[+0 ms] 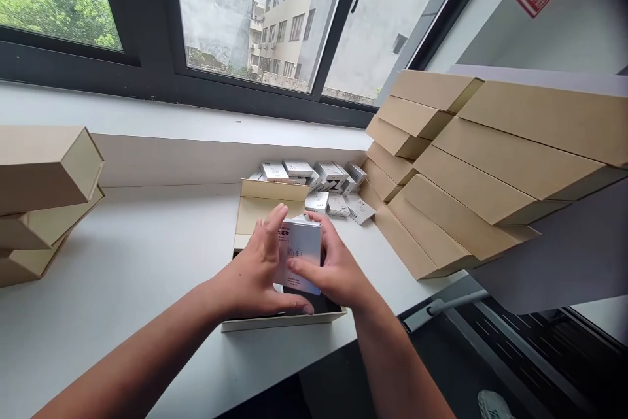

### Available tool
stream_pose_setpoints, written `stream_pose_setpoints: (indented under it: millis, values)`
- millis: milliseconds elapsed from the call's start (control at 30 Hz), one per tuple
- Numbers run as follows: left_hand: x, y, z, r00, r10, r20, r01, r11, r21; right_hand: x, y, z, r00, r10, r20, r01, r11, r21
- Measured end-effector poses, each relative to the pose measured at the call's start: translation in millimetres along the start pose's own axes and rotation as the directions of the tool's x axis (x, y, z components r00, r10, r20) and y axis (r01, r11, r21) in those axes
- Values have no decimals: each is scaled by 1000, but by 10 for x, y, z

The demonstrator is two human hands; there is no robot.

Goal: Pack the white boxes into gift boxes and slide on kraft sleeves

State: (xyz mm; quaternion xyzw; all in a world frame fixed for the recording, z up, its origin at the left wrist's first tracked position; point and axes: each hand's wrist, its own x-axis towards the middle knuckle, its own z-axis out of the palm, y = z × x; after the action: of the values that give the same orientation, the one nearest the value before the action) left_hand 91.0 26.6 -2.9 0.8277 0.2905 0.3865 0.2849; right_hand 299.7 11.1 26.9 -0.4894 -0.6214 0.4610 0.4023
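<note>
Above an opened tan box [284,324] with a dark inside, a small silvery-white printed box [307,242] is held upright. My right hand [338,265] grips it, thumb across its front and fingers behind its right edge. My left hand [260,268] is at its left side with thumb and fingers spread apart; whether the palm touches the small box is hard to tell. The tan box's lid [275,191] is folded back on the far side. Both hands hide much of the box's inside.
Several small white boxes [328,174] lie in a loose pile near the window ledge [220,138]. Tall stacks of tan boxes [490,164] stand at the right, with more tan boxes [44,164] at the left. The white table's [122,255] front edge runs below the opened box.
</note>
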Motion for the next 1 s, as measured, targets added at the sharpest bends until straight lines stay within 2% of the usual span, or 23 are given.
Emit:
stream_pose_setpoints:
  millis: [100, 167, 200, 267, 300, 333, 367, 400, 433, 467, 500, 533, 600, 667, 700, 733, 867, 933, 1000]
  values:
    - [7, -237, -114, 985, -153, 81, 153, 988, 9, 60, 7, -405, 994, 15, 110, -16, 1000, 3]
    - [32, -509, -226, 954, -298, -4, 298, 954, 28, 167, 12, -642, 965, 108, 240, -77, 988, -134]
    - [46, -671, -265, 919, -388, -76, 391, 920, 34, 241, 15, -711, 932, 177, 316, -108, 969, -222]
    - [65, -1007, -285, 794, -568, -216, 584, 812, 14, 419, 18, -728, 828, 307, 469, -140, 924, -356]
    - [68, -1165, -268, 730, -633, -256, 654, 757, -7, 516, 19, -685, 762, 351, 544, -139, 910, -392]
    - [66, -1306, -239, 689, -672, -272, 695, 718, -15, 610, 20, -620, 687, 380, 620, -133, 904, -407]
    - [60, -1426, -204, 669, -691, -274, 717, 697, -8, 697, 22, -544, 610, 397, 685, -126, 903, -411]
    - [51, -1523, -171, 668, -693, -273, 723, 691, 13, 770, 25, -468, 547, 405, 733, -123, 904, -409]
    - [40, -1597, -143, 681, -681, -269, 715, 697, 47, 823, 29, -397, 504, 407, 762, -123, 907, -403]
    - [28, -1651, -124, 703, -660, -266, 699, 709, 88, 852, 35, -337, 487, 409, 772, -122, 907, -403]
    - [17, -1688, -113, 724, -638, -264, 681, 721, 127, 854, 44, -286, 493, 418, 763, -107, 899, -424]
    - [9, -1712, -109, 739, -618, -267, 666, 729, 157, 828, 57, -243, 533, 436, 725, -57, 873, -484]
    - [4, -1736, -114, 758, -592, -272, 646, 738, 195, 708, 102, -161, 667, 456, 589, 91, 735, -672]
    - [28, -1748, -127, 739, -603, -299, 665, 723, 187, 537, 176, -73, 798, 414, 438, 171, 541, -823]
    - [54, -1755, -135, 718, -620, -316, 685, 709, 167, 448, 220, -29, 840, 386, 383, 172, 479, -861]
    - [90, -1765, -145, 697, -637, -330, 703, 697, 142, 365, 266, 11, 865, 362, 347, 161, 454, -876]
    - [300, -1851, -209, 598, -698, -394, 748, 663, -40, 127, 390, 66, 920, 232, 317, 154, 529, -835]
    - [402, -1905, -245, 542, -719, -434, 751, 647, -134, 69, 396, 33, 913, 178, 366, 200, 588, -784]
    - [470, -1950, -270, 508, -728, -460, 746, 639, -188, 53, 377, 0, 881, 187, 435, 235, 625, -745]
